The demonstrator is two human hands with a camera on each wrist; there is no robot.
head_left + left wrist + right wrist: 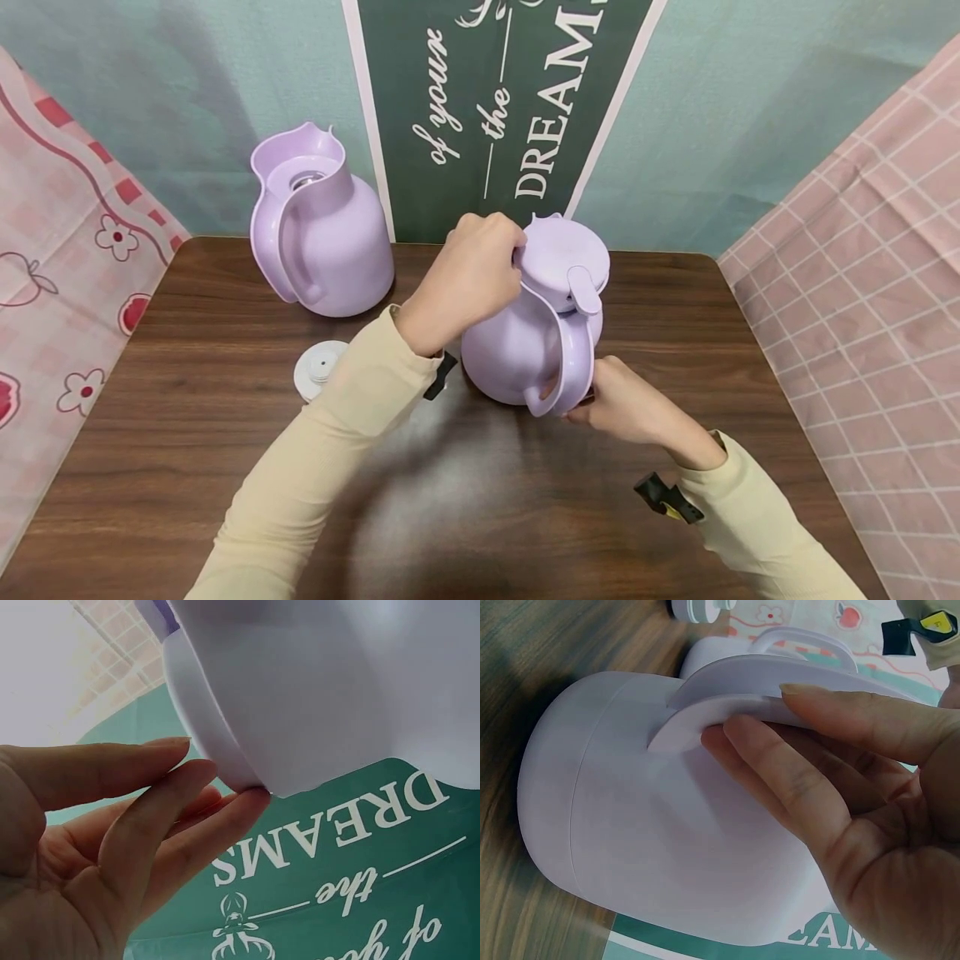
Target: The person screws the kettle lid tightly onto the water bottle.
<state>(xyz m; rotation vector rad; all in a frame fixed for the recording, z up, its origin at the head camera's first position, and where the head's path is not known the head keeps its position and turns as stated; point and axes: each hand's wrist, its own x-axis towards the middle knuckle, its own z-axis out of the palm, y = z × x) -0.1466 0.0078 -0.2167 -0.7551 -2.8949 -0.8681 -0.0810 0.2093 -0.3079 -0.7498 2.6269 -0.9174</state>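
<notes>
Where the right hand [624, 402] meets the handle [576, 358]: I see the thumb laid on one side and the fingers [780, 769] hooked behind the other, so they pinch the handle toward its lower end.
Nearer pitcher [510, 350]: it appears to stand on the desk [675, 333], a little right of centre and roughly upright; I cannot check under its base from here.
Left hand [476, 271]: arched over the pitcher to the left edge of the lid [558, 254]; on the left wrist view its thumb and fingers gather at the rim, which I read as a light pinch.
Lid step: I judge this to be work at the pitcher's mouth, one hand steadying and the other on the lid, whose lever [583, 290] points toward the handle; seating or freeing, I cannot tell.
Next on the lid: to my eye it calls for a firm brace on the handle and even control at the rim, so the pitcher does not twist or tip.
White stopper [321, 367]: on the desk left of the held pitcher, partly hidden by the left sleeve [322, 450], which would stand in the way of picking it up.
Second pitcher [341, 242]: upright at the back left, lidless, its round inner opening showing; well apart from both hands, so no obstacle.
Green panel [450, 200]: hangs behind the desk with white lettering, while pink gridded cloth [862, 275] borders the right side.
</notes>
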